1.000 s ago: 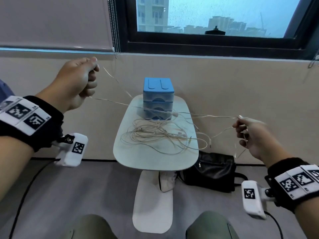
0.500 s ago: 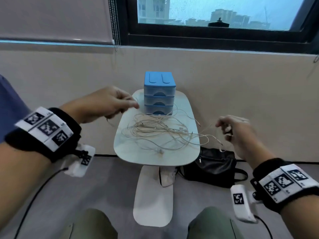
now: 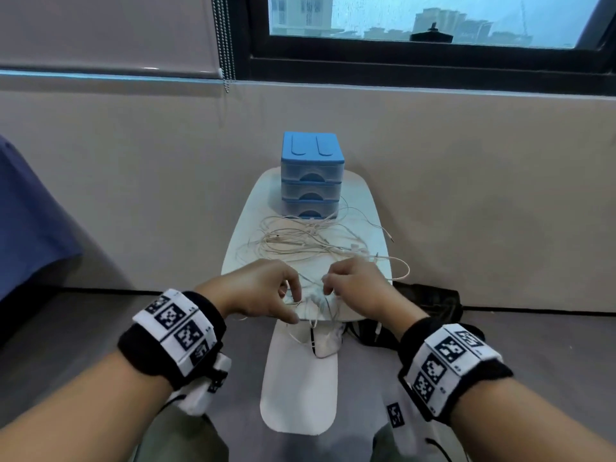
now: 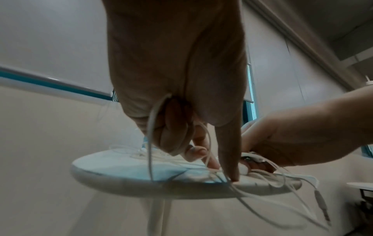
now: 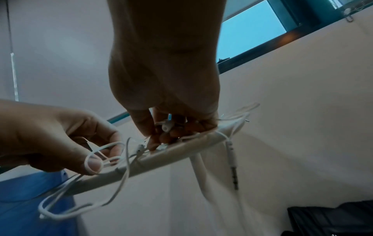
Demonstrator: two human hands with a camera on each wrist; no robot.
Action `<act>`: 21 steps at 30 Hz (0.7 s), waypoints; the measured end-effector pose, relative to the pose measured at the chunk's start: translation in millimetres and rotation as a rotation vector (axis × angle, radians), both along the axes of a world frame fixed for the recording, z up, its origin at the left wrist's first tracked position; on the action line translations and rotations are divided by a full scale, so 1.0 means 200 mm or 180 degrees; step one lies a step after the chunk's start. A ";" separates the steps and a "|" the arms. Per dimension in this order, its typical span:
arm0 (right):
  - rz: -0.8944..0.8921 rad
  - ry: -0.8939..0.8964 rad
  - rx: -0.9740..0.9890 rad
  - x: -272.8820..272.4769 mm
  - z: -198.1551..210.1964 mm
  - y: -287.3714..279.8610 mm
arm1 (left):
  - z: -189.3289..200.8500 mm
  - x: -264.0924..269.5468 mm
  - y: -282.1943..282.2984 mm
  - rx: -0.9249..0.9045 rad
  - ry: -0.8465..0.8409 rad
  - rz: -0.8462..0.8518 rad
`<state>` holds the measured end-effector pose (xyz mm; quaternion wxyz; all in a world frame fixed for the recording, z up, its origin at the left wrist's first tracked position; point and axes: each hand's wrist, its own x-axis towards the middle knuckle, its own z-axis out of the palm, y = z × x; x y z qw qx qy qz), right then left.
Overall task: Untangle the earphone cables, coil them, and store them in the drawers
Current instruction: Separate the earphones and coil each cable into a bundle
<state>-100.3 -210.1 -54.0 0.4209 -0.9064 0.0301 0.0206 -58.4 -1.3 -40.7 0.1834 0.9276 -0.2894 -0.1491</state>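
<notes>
Untangling step in hand, nothing coiled or stored yet.

Left hand (image 3: 258, 290) and right hand (image 3: 355, 283) close together over the near edge of the table (image 3: 240, 258), left with earphone cables (image 3: 300, 241) looped through curled fingers (image 4: 171, 135), right pinching an earbud (image 5: 165, 127). Most of the tangle just beyond the knuckles; strands and a jack plug (image 5: 234, 178) dangling below the right hand. Drawers (image 3: 312, 176) farther ahead, all closed. Next, likely: easing one strand free without tightening knots.
</notes>
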 end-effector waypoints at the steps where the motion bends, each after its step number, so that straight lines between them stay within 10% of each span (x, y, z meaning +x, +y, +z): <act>1: 0.0028 0.0107 -0.0229 0.01 -0.02 0.02 | -0.02 0.00 0.00 -0.0057 -0.0045 0.0096; 21: 0.0068 0.0118 -0.2043 0.10 -0.08 0.14 | -0.23 -0.06 0.10 -0.2576 0.1210 0.1371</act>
